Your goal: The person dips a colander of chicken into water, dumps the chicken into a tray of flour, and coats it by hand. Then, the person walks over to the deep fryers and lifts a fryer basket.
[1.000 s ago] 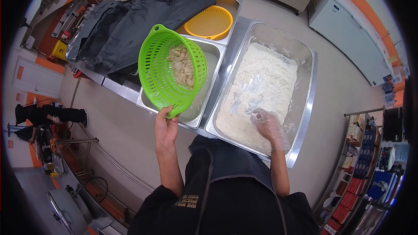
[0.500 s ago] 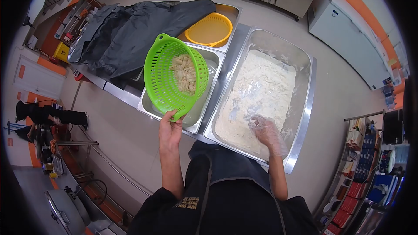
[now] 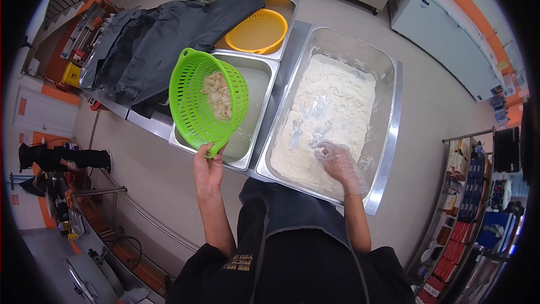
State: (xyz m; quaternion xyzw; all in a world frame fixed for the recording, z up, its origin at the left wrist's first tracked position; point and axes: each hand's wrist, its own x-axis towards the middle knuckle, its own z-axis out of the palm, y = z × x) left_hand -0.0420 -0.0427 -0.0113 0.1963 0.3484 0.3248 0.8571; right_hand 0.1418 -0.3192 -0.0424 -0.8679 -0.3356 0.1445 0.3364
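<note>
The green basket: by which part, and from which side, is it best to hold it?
Probably by the near rim handle of the green basket, from the person's side, as the left hand does. It juts beyond the slotted wall, clear of the food.

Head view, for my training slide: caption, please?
Left hand grips a green basket of pale pieces; gloved right hand over white powder in a metal pan.

Two baskets, at least three pans
</note>
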